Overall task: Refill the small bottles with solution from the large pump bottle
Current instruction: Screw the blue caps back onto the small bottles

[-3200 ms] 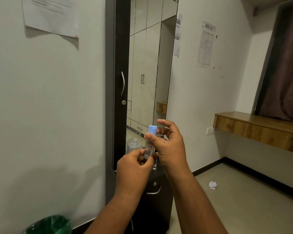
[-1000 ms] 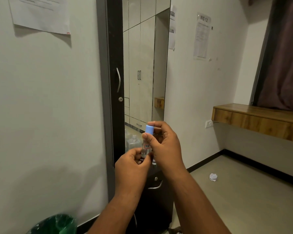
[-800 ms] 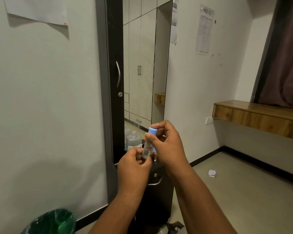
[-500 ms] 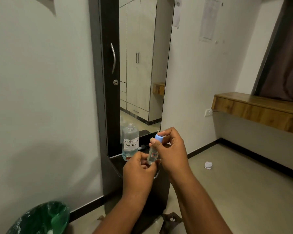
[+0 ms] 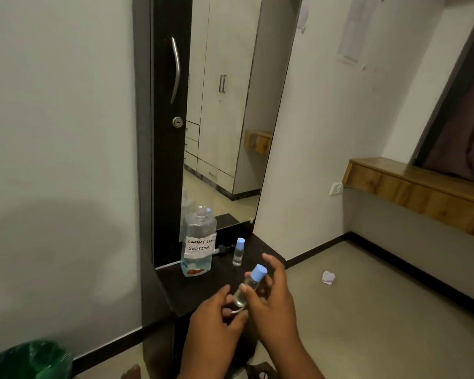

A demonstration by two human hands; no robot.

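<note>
A small clear bottle with a blue cap is tilted to the right between both hands. My left hand grips its base and my right hand holds its body, thumb just under the cap. A second small blue-capped bottle stands upright on the dark shelf. The large clear bottle, labelled "contact lens solution", stands uncapped at the shelf's back left with liquid low in it. Its pump lies dark beside it.
A tall mirror in a dark cabinet door rises behind the shelf. A green bin sits at the lower left. A crumpled paper lies on the floor. A wooden ledge runs along the right wall.
The view has tipped downward, bringing the shelf and both standing bottles into sight. My hands have lowered with the small bottle, which now leans to the right.
</note>
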